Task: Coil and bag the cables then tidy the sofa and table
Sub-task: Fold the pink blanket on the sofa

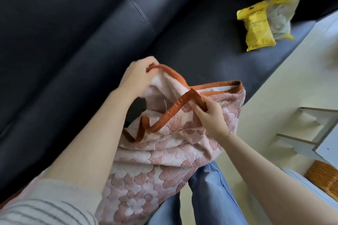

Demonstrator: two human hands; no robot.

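Note:
A pink floral blanket (157, 153) with an orange trim hangs bunched in front of me, over the front edge of the dark sofa (76, 45). My left hand (138, 74) grips the orange trim at the blanket's upper left corner. Further right, my right hand (208, 115) pinches another stretch of the same trim. On the sofa seat at the upper right lies a yellow and clear plastic bag (265, 22) with pale coiled cables inside.
Pale floor (285, 86) runs along the right of the sofa. A white table with metal legs (318, 139) stands at the right edge, and a woven basket (323, 175) sits below it. My blue-jeaned legs (206, 195) are under the blanket.

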